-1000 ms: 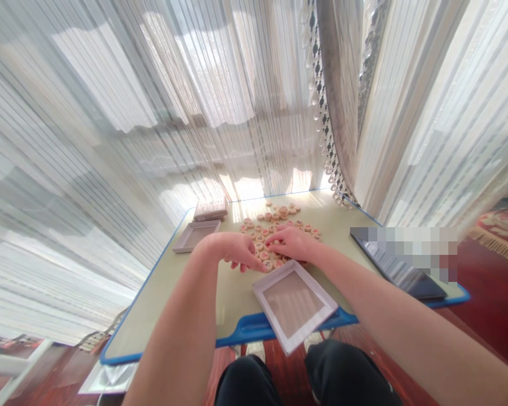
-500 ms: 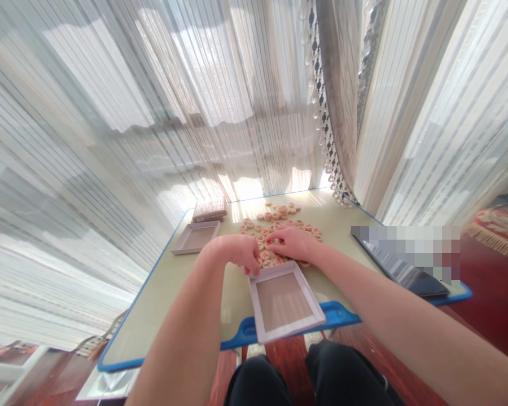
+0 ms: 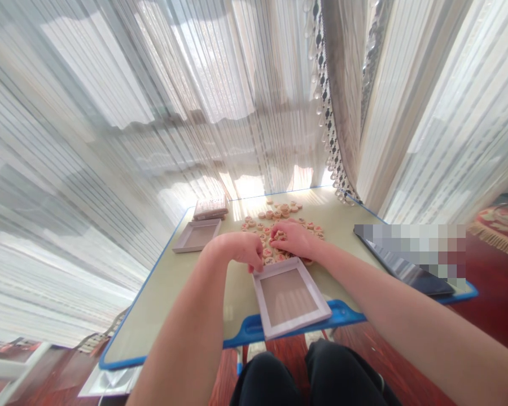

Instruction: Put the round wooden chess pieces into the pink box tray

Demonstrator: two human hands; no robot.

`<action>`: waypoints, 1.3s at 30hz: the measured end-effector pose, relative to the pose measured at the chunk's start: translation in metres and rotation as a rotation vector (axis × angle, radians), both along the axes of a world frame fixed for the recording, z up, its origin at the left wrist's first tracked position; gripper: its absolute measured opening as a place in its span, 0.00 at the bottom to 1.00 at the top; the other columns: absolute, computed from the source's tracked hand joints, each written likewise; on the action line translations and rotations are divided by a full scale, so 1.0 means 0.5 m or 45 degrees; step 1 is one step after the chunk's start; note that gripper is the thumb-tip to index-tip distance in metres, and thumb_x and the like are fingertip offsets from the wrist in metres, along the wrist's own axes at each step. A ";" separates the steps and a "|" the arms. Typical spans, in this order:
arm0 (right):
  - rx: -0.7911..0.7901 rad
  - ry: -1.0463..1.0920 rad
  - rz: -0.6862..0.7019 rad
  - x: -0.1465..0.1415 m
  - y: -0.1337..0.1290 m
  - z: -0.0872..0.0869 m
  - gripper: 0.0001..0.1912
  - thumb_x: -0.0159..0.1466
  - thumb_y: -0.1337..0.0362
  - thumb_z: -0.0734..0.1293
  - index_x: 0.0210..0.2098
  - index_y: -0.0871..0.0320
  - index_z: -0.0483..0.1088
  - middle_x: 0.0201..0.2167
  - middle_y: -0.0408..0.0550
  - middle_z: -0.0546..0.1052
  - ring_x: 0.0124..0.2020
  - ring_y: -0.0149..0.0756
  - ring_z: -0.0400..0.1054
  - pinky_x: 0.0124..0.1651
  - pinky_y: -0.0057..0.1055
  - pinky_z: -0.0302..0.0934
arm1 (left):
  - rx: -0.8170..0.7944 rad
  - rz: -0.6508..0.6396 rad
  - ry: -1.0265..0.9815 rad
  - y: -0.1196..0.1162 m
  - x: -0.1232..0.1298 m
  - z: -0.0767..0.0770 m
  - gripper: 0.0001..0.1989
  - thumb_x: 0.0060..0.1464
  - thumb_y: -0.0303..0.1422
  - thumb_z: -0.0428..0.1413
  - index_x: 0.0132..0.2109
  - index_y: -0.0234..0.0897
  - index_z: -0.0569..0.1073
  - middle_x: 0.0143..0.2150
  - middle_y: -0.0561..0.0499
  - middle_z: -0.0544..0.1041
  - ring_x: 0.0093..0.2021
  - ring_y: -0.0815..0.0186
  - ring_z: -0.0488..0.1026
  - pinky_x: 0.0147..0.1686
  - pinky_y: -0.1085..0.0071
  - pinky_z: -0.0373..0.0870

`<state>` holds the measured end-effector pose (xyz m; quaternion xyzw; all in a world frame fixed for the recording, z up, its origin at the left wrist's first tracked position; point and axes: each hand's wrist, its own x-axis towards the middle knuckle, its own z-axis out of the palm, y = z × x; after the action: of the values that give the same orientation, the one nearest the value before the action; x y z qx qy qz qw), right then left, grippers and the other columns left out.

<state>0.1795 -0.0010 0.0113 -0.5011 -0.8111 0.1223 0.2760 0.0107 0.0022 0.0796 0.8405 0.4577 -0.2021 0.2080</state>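
My left hand [image 3: 248, 251] is closed, with thumb and fingers at the far left corner of a shallow white box [image 3: 262, 299] and pinching its rim. This box has a brown inner base and juts over the table's near edge. Just beyond it, many round wooden Chinese chess pieces [image 3: 268, 253] with red or dark characters are spread in a loose cluster. My right hand [image 3: 294, 238] rests over the middle of them. Its thumb and forefinger are apart, with pieces showing between them. Pieces under the palm are hidden.
A second shallow box [image 3: 201, 235] lies at the left, in front of a folded patterned bundle [image 3: 210, 207]. More pieces [image 3: 281, 211] are heaped near the far edge. A dark flat device [image 3: 389, 268], partly blurred, stands at the right. Blue edging [image 3: 347, 314] rims the table; curtains hang behind.
My right thumb and forefinger have shifted slightly among the pieces. My left hand stays at the box corner. The whole view has moved a little.
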 end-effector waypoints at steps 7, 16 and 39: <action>0.039 0.283 -0.128 0.022 -0.009 0.026 0.12 0.58 0.62 0.63 0.42 0.55 0.71 0.33 0.44 0.74 0.34 0.33 0.65 0.39 0.30 0.57 | 0.050 0.011 -0.058 0.004 -0.008 -0.002 0.07 0.37 0.36 0.56 0.21 0.37 0.71 0.23 0.54 0.76 0.22 0.70 0.65 0.21 0.75 0.57; -0.239 0.059 0.386 0.005 -0.094 0.065 0.08 0.52 0.58 0.69 0.29 0.55 0.74 0.29 0.41 0.75 0.32 0.30 0.67 0.35 0.25 0.58 | -0.257 0.171 -0.024 0.011 -0.028 -0.006 0.07 0.36 0.35 0.58 0.21 0.35 0.72 0.27 0.50 0.79 0.25 0.66 0.73 0.20 0.76 0.57; 0.043 -0.145 0.507 -0.009 -0.089 0.029 0.07 0.50 0.66 0.67 0.29 0.54 0.75 0.27 0.42 0.73 0.31 0.32 0.64 0.34 0.27 0.56 | -0.490 0.290 -0.203 0.030 -0.038 -0.029 0.08 0.35 0.34 0.62 0.21 0.34 0.72 0.22 0.48 0.77 0.26 0.64 0.75 0.22 0.74 0.68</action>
<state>0.1750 -0.0457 0.0257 -0.3321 -0.9103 0.1322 0.2085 -0.0084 0.0171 0.0651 0.7415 0.4847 -0.1939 0.4214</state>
